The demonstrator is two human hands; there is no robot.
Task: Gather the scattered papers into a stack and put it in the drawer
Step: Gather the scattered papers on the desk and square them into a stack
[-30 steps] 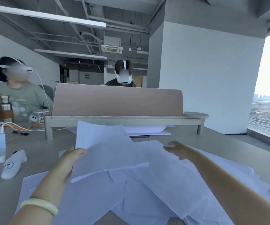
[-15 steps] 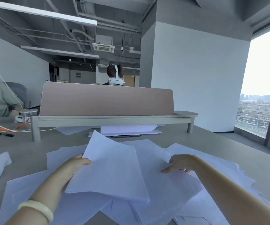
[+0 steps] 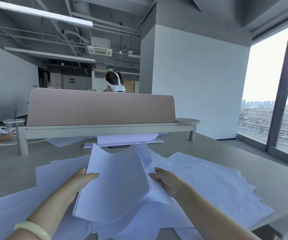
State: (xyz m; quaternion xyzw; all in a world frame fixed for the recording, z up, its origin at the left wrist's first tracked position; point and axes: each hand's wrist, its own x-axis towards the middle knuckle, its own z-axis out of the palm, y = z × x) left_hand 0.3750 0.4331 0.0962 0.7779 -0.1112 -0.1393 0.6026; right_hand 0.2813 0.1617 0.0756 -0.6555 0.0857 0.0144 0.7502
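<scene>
A small bundle of white papers is lifted off the desk between my two hands, curved and sagging in the middle. My left hand grips its left edge, thumb on top. My right hand pinches the right edge, where a few sheets fold upward. Under and around the bundle, several loose white sheets lie scattered over the grey desk. No drawer is in view.
A pink divider screen on a low wooden shelf crosses the desk ahead, with more papers under it. A plastic cup and cables sit at the far left. A person wearing a headset sits behind the screen. A window is at right.
My right hand has come down from above the pile and taken the right edge of the sheets held by my left hand. The view has turned right; the person at left is out of sight.
</scene>
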